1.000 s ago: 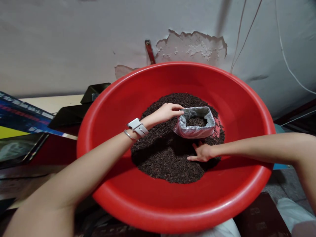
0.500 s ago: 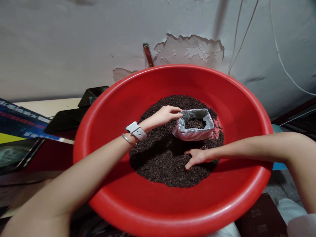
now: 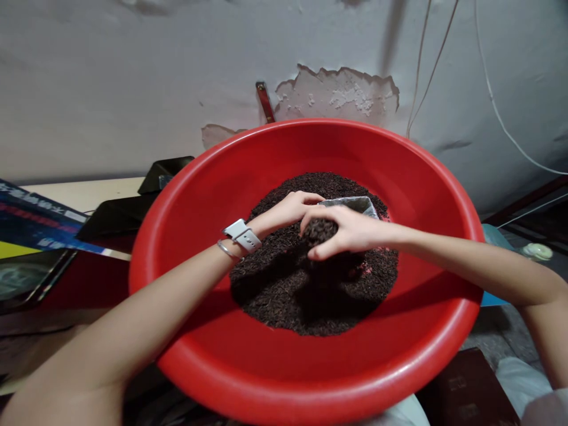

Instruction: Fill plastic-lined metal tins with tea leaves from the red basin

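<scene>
A small clear plastic bag (image 3: pixel 355 205) sits mouth-up on the far side of a heap of dark loose leaves (image 3: pixel 306 284), mostly hidden behind the right hand (image 3: pixel 344 231). Its contents cannot be made out now. The right hand is cupped and clenched around a clump of the same dark leaves, held just in front of the bag's mouth and above the heap. The left hand (image 3: pixel 290 208) pinches the bag's near-left rim with curled fingers; a white watch (image 3: pixel 242 235) and a thin bangle (image 3: pixel 228 251) sit on that wrist. The heap fills the bottom of a wide red basin (image 3: pixel 213 177).

Half a second ago the right hand lay flat, fingers spread, on the heap below the bag, whose open mouth showed leaves inside; it has since risen with a handful. The left hand has kept its hold.
</scene>
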`<state>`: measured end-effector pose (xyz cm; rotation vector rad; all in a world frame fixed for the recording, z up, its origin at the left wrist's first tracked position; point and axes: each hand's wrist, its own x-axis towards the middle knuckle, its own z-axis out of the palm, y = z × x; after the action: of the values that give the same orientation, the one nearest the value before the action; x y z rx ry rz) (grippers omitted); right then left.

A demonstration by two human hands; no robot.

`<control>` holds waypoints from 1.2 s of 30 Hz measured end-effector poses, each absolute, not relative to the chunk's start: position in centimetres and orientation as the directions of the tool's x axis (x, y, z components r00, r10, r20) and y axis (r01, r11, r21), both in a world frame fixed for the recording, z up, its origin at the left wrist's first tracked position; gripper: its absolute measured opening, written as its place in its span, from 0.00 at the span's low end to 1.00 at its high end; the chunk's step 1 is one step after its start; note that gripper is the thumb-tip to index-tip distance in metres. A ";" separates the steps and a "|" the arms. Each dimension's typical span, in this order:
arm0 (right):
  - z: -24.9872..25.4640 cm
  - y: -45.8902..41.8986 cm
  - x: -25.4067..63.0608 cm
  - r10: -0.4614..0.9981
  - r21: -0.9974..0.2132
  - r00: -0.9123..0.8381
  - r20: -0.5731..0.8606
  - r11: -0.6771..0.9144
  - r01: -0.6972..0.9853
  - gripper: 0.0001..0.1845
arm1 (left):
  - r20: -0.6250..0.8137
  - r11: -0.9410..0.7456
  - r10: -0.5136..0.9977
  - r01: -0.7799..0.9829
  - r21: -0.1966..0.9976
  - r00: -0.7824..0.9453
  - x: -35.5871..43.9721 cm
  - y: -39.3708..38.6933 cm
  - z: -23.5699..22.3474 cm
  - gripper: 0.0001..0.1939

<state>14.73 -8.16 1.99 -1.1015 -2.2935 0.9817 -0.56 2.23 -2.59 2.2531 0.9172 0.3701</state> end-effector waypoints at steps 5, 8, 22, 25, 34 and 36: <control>3.1 -5.5 17.6 0.883 -0.498 -0.450 0.137 0.454 0.739 0.20 | -0.018 -0.504 0.730 0.556 0.661 0.683 -0.4 2.1 -2.4 0.16; 2.6 -4.6 18.4 0.891 -0.373 -0.446 0.083 0.443 0.816 0.22 | -0.012 -0.506 0.728 0.550 0.664 0.685 -0.4 2.0 -2.3 0.19; 0.0 -10.8 13.1 0.562 -0.411 -0.824 -0.066 0.737 0.536 0.15 | 0.016 -0.533 0.708 0.519 0.668 0.706 -0.4 2.1 -2.5 0.19; -4.2 -11.9 12.2 0.589 -0.416 -0.730 -0.347 0.601 0.682 0.30 | 0.010 -0.528 0.719 0.536 0.659 0.695 -0.4 2.0 -2.4 0.19; -12.3 -11.6 11.0 0.763 -0.335 -0.430 -0.483 0.293 0.896 0.44 | -0.006 -0.526 0.712 0.540 0.657 0.702 -0.5 1.9 -2.3 0.20; -12.5 -11.7 10.6 0.757 -0.419 -0.430 -0.492 0.227 0.879 0.50 | -0.002 -0.523 0.710 0.529 0.668 0.704 -0.5 2.0 -2.4 0.20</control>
<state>10.57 -11.70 -12.49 -1.7563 -2.5988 1.1078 -0.45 2.00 -2.40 2.2542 0.9399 0.3573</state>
